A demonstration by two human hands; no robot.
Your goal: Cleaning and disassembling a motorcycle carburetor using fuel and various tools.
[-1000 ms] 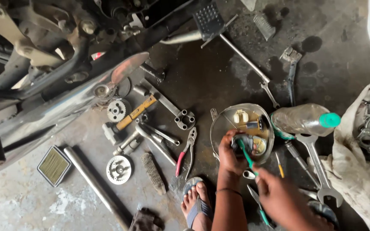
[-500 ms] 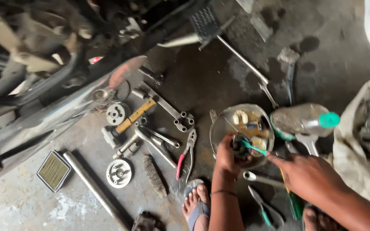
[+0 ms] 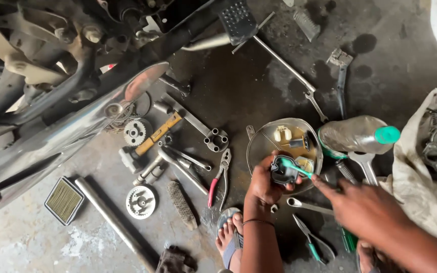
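Observation:
My left hand (image 3: pixel 263 183) grips a small black engine part (image 3: pixel 282 172) over a round metal bowl (image 3: pixel 259 144) that holds several small pieces in dark liquid. My right hand (image 3: pixel 362 205) holds a green-handled brush (image 3: pixel 295 167) with its head laid against the black part. Both hands are just above the bowl's near rim. My foot in a blue sandal (image 3: pixel 229 232) rests on the floor below the left hand.
A motorcycle (image 3: pixel 51 81) fills the upper left. On the oily floor lie gears (image 3: pixel 137 131), a wooden-handled hammer (image 3: pixel 150 140), red-handled pliers (image 3: pixel 219 177), wrenches (image 3: pixel 309 206), a steel rod (image 3: pixel 112 220), an air filter (image 3: pixel 64 200), a plastic bottle with a green cap (image 3: pixel 360 134) and a dirty cloth (image 3: pixel 421 167).
My right hand has shifted left and up toward the bowl, bringing the brush onto the black part. The left hand stays over the bowl. The view has steadied.

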